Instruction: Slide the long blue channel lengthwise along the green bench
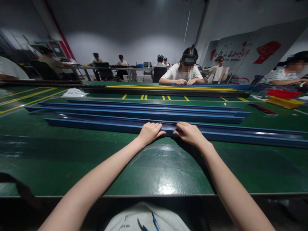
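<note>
A long blue channel-shaped strip (108, 125) lies across the green table in front of me. My left hand (150, 132) is closed over its near wall, with fingers curled into the trough and the thumb along the outer side. A short way to the right, my right hand (189, 132) grips the same strip, its fingers bent over the near wall. Bare strip shows between the two hands. My fingertips inside the trough are hidden. Just beyond lie more blue strips (144, 112), parallel to the first.
Yellow strips (168, 87) and black strips (168, 93) lie farther back on the green table (166, 166). At right are a dark phone (262, 109), a red tray (284, 93) and a yellow tray (285, 102). A person (184, 69) sits opposite.
</note>
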The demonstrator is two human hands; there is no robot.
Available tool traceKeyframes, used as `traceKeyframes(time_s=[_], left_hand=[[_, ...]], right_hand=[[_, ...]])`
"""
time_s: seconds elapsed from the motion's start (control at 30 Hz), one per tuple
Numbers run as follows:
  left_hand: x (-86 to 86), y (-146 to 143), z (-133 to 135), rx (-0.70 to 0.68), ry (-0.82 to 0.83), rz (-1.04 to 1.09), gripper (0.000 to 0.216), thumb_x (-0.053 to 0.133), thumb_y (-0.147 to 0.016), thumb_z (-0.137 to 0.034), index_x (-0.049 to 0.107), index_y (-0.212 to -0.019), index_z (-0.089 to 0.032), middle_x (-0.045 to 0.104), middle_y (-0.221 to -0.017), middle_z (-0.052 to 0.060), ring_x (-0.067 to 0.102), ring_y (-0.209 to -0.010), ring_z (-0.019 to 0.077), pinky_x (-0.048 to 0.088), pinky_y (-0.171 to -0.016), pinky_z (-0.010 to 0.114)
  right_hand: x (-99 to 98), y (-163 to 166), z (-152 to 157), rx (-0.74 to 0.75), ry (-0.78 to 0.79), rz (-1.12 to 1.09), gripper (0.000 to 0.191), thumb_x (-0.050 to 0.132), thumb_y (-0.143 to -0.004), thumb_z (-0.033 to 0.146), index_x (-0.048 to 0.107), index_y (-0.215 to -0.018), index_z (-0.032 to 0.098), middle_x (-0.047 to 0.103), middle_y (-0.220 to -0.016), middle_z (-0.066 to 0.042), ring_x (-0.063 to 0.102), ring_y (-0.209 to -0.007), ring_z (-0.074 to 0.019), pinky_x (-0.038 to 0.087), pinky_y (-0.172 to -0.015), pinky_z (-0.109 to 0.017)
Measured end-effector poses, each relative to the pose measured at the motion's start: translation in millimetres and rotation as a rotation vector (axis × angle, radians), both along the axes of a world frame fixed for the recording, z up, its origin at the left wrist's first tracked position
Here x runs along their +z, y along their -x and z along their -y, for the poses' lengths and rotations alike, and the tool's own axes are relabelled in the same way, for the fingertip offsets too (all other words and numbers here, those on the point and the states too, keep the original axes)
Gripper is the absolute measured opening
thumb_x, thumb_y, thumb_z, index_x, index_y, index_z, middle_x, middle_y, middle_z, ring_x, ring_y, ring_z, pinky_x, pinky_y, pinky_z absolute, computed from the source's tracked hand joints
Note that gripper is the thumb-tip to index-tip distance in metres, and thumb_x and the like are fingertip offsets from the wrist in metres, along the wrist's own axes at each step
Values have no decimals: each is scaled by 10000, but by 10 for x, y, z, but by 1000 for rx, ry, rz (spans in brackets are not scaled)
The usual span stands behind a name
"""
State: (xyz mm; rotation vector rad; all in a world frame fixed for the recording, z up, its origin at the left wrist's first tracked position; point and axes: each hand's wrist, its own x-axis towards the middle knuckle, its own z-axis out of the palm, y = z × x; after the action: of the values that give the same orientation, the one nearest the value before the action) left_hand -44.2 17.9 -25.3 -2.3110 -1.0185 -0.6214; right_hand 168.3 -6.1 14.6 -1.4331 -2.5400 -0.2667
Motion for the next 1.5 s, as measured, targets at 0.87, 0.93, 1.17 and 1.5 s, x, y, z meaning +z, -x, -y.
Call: traceKeyframes(time_s=[0.87,0.93,1.17,1.5], left_hand=[[24,-3,3,-104,-34,-88,362,363,-890,-454,533,-810,-144,592,-697,35,545,-655,159,321,-612,278],[31,0,10,-112,-38,-91,338,369,-895,-433,537,-849,-143,598,-727,36,545,-672,160,320,-618,279],[32,3,16,-38,-17,-60,355,397,-874,-466,540,-802,-148,598,-716,43,543,-685,172,303,-613,288],[17,-1,23,-5,-39,-32,377,400,-860,-498,533,-769,-157,597,-707,37,544,-685,174,305,-611,292]], right_hand=[[83,-44,-3,-65,-2,42,223,478,-818,353,584,-723,182,618,-791,-27,554,-711,-137,221,-516,-244],[97,-88,5,-96,11,52,225,478,-810,353,586,-709,184,619,-776,-24,553,-686,-135,214,-507,-243],[116,-142,29,-143,21,65,244,466,-803,376,589,-707,188,624,-786,-28,560,-687,-144,231,-513,-241],[71,-41,41,-62,-10,70,262,428,-831,387,583,-805,178,627,-855,-59,568,-785,-172,300,-589,-247]])
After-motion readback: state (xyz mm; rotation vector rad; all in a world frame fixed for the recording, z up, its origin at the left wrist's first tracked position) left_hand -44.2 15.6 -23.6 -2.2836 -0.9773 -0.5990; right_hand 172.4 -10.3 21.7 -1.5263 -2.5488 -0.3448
